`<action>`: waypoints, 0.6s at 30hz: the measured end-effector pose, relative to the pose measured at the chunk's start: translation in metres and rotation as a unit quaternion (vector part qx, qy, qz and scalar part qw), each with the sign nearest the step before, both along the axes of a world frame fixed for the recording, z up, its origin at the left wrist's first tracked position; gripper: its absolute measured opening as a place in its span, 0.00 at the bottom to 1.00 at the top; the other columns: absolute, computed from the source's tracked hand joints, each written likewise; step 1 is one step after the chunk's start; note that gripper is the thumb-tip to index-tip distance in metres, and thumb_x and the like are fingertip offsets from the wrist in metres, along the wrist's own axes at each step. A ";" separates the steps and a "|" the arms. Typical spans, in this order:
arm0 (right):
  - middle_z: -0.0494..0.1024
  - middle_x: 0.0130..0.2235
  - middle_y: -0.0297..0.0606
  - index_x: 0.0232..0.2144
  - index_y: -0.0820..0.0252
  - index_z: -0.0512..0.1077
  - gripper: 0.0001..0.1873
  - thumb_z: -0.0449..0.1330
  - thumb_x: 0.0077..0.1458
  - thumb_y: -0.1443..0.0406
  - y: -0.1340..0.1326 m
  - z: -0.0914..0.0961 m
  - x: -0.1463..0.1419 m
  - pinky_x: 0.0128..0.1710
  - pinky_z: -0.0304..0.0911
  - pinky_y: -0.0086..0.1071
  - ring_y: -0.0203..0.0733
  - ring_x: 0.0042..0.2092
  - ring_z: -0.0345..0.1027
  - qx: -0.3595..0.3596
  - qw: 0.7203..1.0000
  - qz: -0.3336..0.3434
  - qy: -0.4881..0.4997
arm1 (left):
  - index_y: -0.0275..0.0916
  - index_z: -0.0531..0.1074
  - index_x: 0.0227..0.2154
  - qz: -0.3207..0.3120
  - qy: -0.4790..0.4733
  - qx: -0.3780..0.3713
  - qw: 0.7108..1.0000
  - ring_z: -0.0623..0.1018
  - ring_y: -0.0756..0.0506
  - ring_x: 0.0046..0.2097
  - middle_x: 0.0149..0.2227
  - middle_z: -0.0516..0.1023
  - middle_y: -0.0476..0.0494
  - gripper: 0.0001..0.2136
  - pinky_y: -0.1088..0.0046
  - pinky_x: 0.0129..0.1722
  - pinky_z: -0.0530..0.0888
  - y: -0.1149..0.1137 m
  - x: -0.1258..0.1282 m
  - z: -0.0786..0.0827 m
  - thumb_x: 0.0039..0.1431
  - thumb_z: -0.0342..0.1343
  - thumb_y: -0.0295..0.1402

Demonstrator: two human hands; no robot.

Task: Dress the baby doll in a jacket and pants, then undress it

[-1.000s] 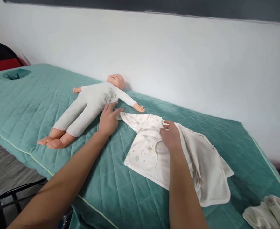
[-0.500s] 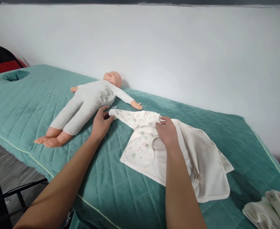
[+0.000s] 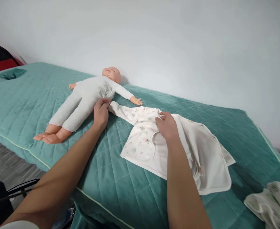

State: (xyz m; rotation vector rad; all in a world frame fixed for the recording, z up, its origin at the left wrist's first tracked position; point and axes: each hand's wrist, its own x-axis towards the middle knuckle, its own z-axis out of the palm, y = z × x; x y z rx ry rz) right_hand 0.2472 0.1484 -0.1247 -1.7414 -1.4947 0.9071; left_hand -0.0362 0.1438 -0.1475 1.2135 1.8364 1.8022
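A baby doll (image 3: 87, 95) in a pale grey suit lies on its back on the green quilted table (image 3: 35, 105), head toward the wall. Beside it a white printed baby garment (image 3: 178, 149) is spread flat. My left hand (image 3: 101, 112) pinches the end of the garment's sleeve, right next to the doll's waist. Over the garment's chest my right hand (image 3: 166, 126) has its fingers closed on a fold of the cloth.
Another crumpled printed cloth (image 3: 269, 203) lies at the table's near right corner. A face hole (image 3: 12, 73) is sunk in the table's far left end. The white wall runs close behind. A dark chair frame (image 3: 13, 194) stands on the floor at the lower left.
My left hand went from lying flat near the doll to pinching the sleeve end and drawing it out toward the doll. The right hand stayed on the garment.
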 end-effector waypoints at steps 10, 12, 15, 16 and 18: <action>0.78 0.50 0.39 0.50 0.49 0.72 0.22 0.58 0.51 0.59 -0.003 0.001 -0.002 0.44 0.65 0.45 0.52 0.46 0.73 0.007 1.000 -0.001 -0.027 | 0.39 0.77 0.40 -0.026 0.065 -0.032 0.997 0.75 0.47 0.37 0.34 0.78 0.48 0.12 0.72 0.40 0.71 0.014 -0.002 -0.005 0.53 0.53 0.27; 0.77 0.51 0.39 0.50 0.49 0.72 0.22 0.58 0.51 0.59 -0.004 0.002 -0.003 0.45 0.65 0.45 0.52 0.45 0.73 0.006 0.999 -0.004 -0.045 | 0.39 0.76 0.40 -0.019 0.070 -0.035 0.997 0.77 0.46 0.39 0.36 0.79 0.48 0.13 0.72 0.43 0.72 0.014 -0.002 -0.006 0.52 0.52 0.25; 0.77 0.52 0.40 0.51 0.49 0.72 0.22 0.58 0.52 0.58 -0.005 0.004 -0.004 0.42 0.65 0.43 0.50 0.43 0.73 -0.001 0.998 -0.007 -0.059 | 0.40 0.75 0.41 -0.004 0.103 -0.044 0.994 0.77 0.44 0.43 0.40 0.79 0.45 0.13 0.68 0.48 0.73 0.010 0.000 -0.002 0.52 0.53 0.24; 0.78 0.50 0.40 0.51 0.50 0.71 0.22 0.57 0.52 0.58 -0.005 0.005 -0.004 0.41 0.64 0.43 0.50 0.42 0.73 -0.004 0.998 -0.006 -0.061 | 0.40 0.74 0.41 0.002 0.128 -0.037 0.991 0.77 0.43 0.46 0.42 0.79 0.44 0.13 0.67 0.50 0.73 0.007 0.002 0.000 0.53 0.53 0.24; 0.79 0.44 0.38 0.51 0.50 0.71 0.22 0.57 0.53 0.58 -0.006 0.007 -0.002 0.39 0.64 0.42 0.50 0.41 0.73 -0.005 0.997 -0.005 -0.073 | 0.40 0.73 0.42 0.012 0.198 -0.011 0.980 0.75 0.41 0.54 0.50 0.77 0.40 0.11 0.64 0.57 0.71 0.000 0.009 0.007 0.56 0.54 0.26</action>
